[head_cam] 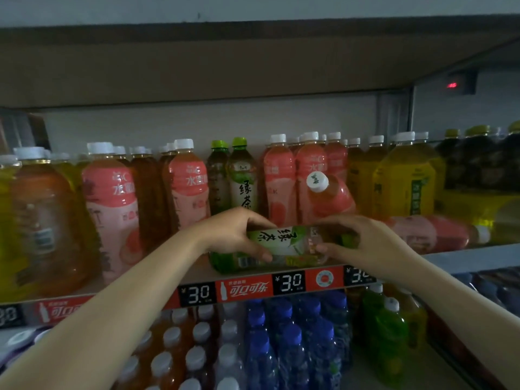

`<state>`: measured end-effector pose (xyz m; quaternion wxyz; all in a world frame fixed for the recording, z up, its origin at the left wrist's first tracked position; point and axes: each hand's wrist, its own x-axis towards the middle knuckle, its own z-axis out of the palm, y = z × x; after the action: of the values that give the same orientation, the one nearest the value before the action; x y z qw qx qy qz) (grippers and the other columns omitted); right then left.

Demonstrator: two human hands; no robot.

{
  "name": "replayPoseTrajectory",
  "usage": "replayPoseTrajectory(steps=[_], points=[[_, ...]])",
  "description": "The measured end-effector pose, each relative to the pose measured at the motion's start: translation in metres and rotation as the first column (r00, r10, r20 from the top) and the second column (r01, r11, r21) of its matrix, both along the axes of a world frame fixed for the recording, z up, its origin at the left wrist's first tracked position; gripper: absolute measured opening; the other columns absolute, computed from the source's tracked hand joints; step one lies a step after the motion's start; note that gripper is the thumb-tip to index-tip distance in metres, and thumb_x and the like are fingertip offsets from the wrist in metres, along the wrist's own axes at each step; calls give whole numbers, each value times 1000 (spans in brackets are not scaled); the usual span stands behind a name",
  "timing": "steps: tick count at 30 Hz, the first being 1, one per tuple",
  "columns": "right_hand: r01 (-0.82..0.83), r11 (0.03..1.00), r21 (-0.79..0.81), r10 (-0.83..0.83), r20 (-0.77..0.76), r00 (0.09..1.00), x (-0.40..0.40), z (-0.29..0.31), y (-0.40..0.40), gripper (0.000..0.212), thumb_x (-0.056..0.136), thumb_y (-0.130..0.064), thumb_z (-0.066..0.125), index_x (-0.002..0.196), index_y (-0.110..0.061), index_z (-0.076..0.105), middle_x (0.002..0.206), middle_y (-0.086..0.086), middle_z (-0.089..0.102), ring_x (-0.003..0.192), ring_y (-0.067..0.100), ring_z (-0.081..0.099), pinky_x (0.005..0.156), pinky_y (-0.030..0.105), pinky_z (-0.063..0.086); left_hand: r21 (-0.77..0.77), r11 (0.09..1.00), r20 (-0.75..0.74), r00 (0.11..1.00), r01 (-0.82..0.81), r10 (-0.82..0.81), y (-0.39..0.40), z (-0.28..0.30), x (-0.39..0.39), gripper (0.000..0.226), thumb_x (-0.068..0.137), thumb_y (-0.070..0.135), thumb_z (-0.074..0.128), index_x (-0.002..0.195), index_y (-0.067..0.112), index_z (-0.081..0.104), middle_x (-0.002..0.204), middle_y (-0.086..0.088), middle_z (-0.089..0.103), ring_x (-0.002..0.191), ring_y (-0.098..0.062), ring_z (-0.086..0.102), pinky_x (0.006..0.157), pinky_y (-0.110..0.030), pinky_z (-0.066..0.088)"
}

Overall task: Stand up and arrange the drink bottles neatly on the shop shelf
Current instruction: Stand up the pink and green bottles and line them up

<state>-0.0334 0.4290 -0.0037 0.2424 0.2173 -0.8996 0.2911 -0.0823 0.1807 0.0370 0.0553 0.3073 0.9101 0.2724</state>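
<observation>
Both hands hold one green tea bottle (281, 249), which lies on its side at the front edge of the shelf (450, 260), its length running left to right. The left hand (236, 235) grips the bottle's lower body: fingers curled over the top, thumb underneath near the barcode. The right hand (363, 246) grips the opposite end, fingers wrapped over the neck area; the cap is hidden behind this hand.

Directly behind the left hand, two green tea bottles (242, 175) stand upright with green caps. Left of that hand, upright pink bottles (112, 209) and amber bottles (42, 220) fill the row. Behind the right hand, a pink bottle (329, 195) leans tilted, its white cap pointing toward the camera. Right of the right hand, another pink bottle (433, 232) lies flat on the shelf, cap to the right, with yellow bottles (402, 181) standing behind it.

Below both hands, a red price strip (247, 289) runs along the shelf edge. Beneath it, blue-capped bottles (292, 342) stand on the lower level.
</observation>
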Motion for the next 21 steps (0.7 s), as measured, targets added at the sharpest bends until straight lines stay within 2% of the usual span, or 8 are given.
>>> replayPoseTrajectory(steps=[3,7,10,12,14,16,19,21], points=[[-27,999,-40,26,-28,999,3,10,-7,51,63,-69,57,110,-51,52,96,-43,45,85,-28,43,62,1,35,67,997,23,999,-30,29,-12,-2,3,54,71,25,78,118,40,58,113,24,62,104,7,57,85,-16,47],[-94,970,-224,79,-72,994,2,28,-21,46,53,-71,58,96,-57,49,96,-37,52,88,-29,45,59,1,41,232,967,68,994,-104,90,-28,-4,9,52,71,23,77,103,56,51,103,31,56,93,12,52,72,-11,43],[-169,903,-395,135,-114,984,-8,39,-35,61,54,-64,65,112,-43,55,106,-24,59,96,-10,55,73,10,44,422,891,115,985,-166,129,-33,-10,14,54,67,23,76,113,44,54,110,17,61,99,-4,60,81,-23,49],[-211,851,-482,176,-118,977,-14,44,-46,69,60,-53,72,123,-34,51,109,-20,62,95,-7,60,69,10,47,553,812,144,982,-185,126,-34,-15,17,57,62,24,75,116,33,57,112,9,66,100,-10,64,82,-26,52],[-239,844,-479,201,-130,971,-17,45,-56,70,65,-44,76,128,-34,46,110,-21,63,91,-11,61,64,6,47,660,727,159,981,-192,115,-35,-21,16,56,63,24,72,118,28,59,112,4,68,102,-14,65,83,-28,53],[-251,858,-447,213,-134,968,-19,42,-66,71,69,-40,76,132,-33,43,114,-18,63,92,-11,61,68,6,47,742,636,181,977,-213,117,-35,-28,13,58,64,25,72,121,24,57,114,2,68,104,-16,65,84,-29,51],[-255,880,-401,226,-119,967,-24,37,-84,69,75,-37,72,136,-30,41,119,-14,62,91,-11,59,64,4,46,835,501,206,974,-226,96,-29,-38,8,47,68,24,71,113,29,60,111,5,70,103,-12,65,79,-25,49],[-247,898,-363,235,-78,969,-29,34,-96,68,79,-37,68,139,-31,37,121,-15,59,92,-11,55,60,2,41,856,476,182,980,-201,86,-24,-42,6,33,72,23,69,102,37,67,110,8,70,101,-7,65,78,-23,49]])
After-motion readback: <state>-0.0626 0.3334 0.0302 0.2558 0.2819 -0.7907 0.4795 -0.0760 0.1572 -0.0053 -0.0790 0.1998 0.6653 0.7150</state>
